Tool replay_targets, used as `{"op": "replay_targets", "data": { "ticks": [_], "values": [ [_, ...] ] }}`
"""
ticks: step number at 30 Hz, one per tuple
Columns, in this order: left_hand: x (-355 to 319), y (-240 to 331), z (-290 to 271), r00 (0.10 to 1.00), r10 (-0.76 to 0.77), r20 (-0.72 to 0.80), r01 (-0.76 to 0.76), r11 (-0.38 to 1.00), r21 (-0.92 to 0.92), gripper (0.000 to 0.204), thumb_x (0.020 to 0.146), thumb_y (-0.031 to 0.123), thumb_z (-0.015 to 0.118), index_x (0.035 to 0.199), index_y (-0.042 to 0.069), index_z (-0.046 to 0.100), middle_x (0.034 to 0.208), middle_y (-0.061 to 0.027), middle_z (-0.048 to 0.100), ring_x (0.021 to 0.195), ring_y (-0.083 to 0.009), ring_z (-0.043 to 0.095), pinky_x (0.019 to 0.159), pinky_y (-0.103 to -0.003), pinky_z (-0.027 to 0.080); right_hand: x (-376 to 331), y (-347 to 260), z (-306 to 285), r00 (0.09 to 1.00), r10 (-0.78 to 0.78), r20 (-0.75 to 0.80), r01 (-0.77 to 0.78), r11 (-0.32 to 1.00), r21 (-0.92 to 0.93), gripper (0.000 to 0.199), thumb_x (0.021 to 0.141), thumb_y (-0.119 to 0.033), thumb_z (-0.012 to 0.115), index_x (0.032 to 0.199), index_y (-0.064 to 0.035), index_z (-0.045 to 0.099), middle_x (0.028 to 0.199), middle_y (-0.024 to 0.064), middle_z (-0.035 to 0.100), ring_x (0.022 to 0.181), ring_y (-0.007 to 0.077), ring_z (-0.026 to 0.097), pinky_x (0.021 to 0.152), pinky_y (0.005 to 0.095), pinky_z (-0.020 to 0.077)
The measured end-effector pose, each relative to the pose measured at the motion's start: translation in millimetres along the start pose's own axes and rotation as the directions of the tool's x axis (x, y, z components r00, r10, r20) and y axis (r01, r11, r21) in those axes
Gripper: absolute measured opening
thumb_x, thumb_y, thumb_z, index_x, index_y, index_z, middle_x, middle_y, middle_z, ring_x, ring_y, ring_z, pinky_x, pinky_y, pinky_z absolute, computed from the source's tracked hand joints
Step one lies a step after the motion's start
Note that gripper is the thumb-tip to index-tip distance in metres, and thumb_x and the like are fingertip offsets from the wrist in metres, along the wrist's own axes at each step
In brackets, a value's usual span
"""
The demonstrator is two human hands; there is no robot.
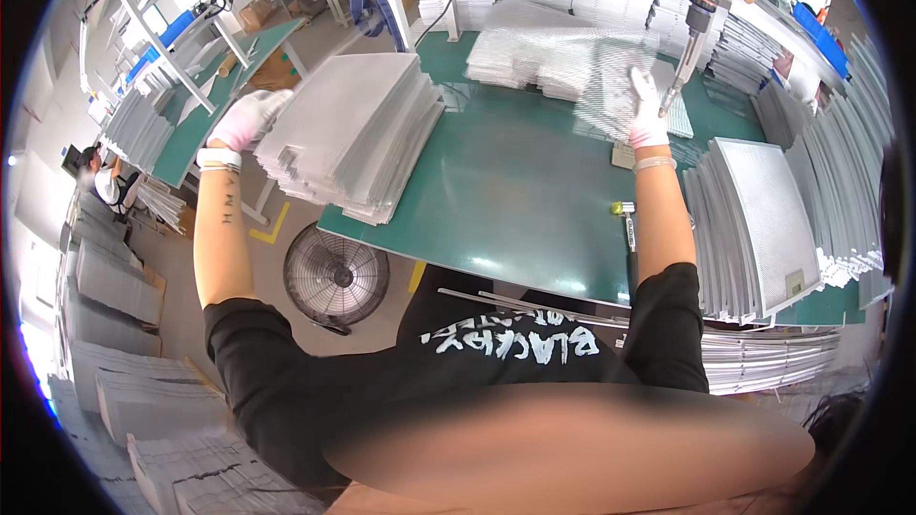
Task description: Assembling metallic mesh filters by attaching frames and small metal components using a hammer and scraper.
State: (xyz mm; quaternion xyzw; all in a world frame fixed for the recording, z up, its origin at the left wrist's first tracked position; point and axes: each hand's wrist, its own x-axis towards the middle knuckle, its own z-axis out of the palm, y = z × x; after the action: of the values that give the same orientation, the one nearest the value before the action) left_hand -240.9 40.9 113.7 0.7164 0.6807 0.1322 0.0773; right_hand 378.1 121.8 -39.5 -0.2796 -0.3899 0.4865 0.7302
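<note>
White, see-through mesh forms the sheet (609, 86) at the upper right of the frame, where its edge is met by the gloved right hand (648, 110); whether it is pinched cannot be told. Its long axis seems slanted from lower left to upper right, though the outline is blurred. At the upper left, the framed panel stack (348, 110), lengthwise on a similar slant, is reached by the left hand (251, 117), its fingers extended close together, their grip unclear. Sheet handling is judged in hand; a secure edge hold is called for.
</note>
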Motion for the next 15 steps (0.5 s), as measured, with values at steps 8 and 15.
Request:
{"op": "replay_targets", "data": {
  "ticks": [8, 15],
  "values": [
    [-114.6, 106.6, 10.1, 0.981, -0.053, -0.186, -0.053, 0.853, -0.519, 0.063, 0.083, 0.04, 0.072, 0.13, 0.001, 0.054, 0.124, -0.0098, 0.059, 0.109, -0.0174, 0.058, 0.096, -0.032, 0.044, -54.7, -16.7, -53.3, 0.951, 0.173, -0.255, -0.128, 0.975, 0.182, 0.053, 0.087, -0.038, 0.069, 0.125, -0.0056, 0.053, 0.098, 0.0084, 0.058, 0.087, 0.0249, 0.06, 0.074, 0.0379, 0.0534],
    [-157.7, 217.7, 215.8, 0.893, 0.406, 0.195, -0.425, 0.903, 0.062, 0.049, 0.082, 0.052, 0.064, 0.086, 0.003, 0.064, 0.083, -0.0146, 0.063, 0.081, -0.0325, 0.064, 0.072, -0.043, 0.051, -103.3, -22.0, -66.2, 0.975, 0.195, 0.107, -0.222, 0.86, 0.459, 0.033, 0.093, -0.03, 0.062, 0.118, -0.0115, 0.052, 0.084, 0.002, 0.049, 0.074, 0.0153, 0.047, 0.066, 0.0313, 0.0421]
  ]
}}
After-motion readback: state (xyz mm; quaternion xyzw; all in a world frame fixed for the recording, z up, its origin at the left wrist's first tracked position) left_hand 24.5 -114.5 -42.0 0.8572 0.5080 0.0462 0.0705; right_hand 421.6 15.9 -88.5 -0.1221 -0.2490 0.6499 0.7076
